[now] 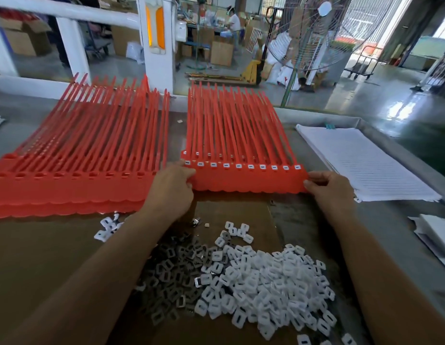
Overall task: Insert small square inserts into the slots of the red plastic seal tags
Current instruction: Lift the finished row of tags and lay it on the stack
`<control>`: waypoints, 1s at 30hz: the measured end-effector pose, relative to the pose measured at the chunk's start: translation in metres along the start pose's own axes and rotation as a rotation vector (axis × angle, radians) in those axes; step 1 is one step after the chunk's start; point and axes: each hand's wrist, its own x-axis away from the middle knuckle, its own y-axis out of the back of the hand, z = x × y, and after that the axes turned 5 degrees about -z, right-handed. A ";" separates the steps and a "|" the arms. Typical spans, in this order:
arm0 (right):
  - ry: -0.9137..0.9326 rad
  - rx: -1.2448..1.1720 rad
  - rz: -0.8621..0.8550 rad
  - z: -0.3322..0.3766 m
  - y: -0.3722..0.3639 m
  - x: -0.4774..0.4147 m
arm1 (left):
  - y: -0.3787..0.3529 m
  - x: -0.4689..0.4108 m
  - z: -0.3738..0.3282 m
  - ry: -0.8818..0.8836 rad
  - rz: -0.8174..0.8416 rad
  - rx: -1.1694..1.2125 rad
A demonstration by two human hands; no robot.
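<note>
A red sheet of joined seal tags lies at the table's middle, its long tails pointing away from me. Every slot along its head row holds a white square insert. My left hand pinches the sheet's left end and my right hand pinches its right end. To the left lies a stack of red tag sheets whose slots are empty. A heap of loose white inserts lies on brown cardboard near me, between my forearms.
A pile of lined white paper lies at the right, with more white sheets at the far right edge. A few stray inserts sit left of my left forearm. Beyond the table stand a large fan and a white post.
</note>
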 end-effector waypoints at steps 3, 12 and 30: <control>0.014 0.056 0.011 -0.002 0.003 0.002 | 0.004 0.002 -0.001 0.089 -0.014 0.137; -0.018 0.074 0.012 -0.005 0.010 0.006 | 0.057 0.005 0.004 1.054 -0.112 1.467; -0.026 0.074 0.001 -0.010 0.017 0.008 | 0.059 0.032 -0.003 1.258 -0.089 1.797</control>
